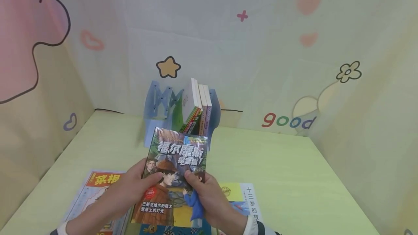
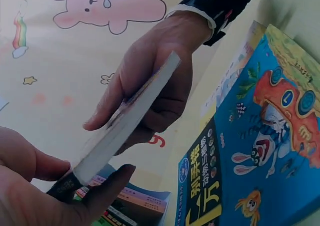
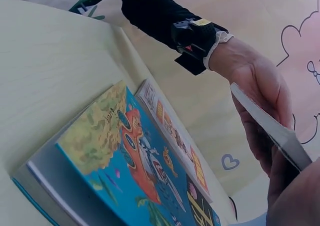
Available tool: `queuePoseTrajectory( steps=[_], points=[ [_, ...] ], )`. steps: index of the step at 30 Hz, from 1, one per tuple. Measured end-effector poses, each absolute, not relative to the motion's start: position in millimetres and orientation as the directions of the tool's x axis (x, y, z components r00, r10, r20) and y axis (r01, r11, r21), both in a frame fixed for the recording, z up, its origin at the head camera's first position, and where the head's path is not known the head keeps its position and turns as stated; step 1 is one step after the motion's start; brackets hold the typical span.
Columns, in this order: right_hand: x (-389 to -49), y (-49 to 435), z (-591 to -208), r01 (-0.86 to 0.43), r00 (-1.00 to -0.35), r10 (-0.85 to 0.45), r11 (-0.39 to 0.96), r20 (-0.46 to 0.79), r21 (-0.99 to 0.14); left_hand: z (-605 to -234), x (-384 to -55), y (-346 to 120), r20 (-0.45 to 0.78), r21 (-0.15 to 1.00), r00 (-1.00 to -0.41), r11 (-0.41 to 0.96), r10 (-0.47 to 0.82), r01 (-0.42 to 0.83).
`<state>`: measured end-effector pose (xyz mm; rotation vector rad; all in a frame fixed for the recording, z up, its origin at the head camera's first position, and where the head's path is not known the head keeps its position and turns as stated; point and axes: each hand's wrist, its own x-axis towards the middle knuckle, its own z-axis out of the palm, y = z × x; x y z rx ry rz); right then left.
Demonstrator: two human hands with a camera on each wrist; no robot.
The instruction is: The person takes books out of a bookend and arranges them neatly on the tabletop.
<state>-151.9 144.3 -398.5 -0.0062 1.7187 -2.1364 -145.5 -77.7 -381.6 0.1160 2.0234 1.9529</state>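
A glossy book with a dark illustrated cover and white lettering (image 1: 174, 191) is gripped at its opposite side edges by the left hand (image 1: 138, 182) and the right hand (image 1: 209, 197), both thumbs being laid across its front. It is held raised over a blue picture book with a cartoon rabbit (image 2: 272, 131), which is flanked by a red-and-white illustrated book (image 1: 85, 195) and a yellow, blue and white book (image 1: 246, 197). Behind, upright white-paged books (image 1: 200, 99) are supported by a blue book rack (image 1: 151, 104).

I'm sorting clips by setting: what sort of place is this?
Probably an indoor, child-themed work corner: cartoon-printed cloth hangs behind and beside a pale green table, where a blue rack holds several books.
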Motion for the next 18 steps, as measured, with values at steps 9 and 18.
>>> queuePoseTrajectory(
  steps=[9,18],
  points=[
    [-151.1,144.2,-402.7,0.349,-0.858,-0.397,0.015,-0.326,-0.937,-386.0,-144.0,-91.2,-0.185,0.981,-0.939,0.003,0.289,-0.192],
    [-152.0,145.6,-402.2,0.339,-0.822,-0.464,0.067,-0.33,-0.938,-388.6,-140.3,-107.1,-0.206,0.978,-0.942,0.072,0.264,-0.194]
  ],
)
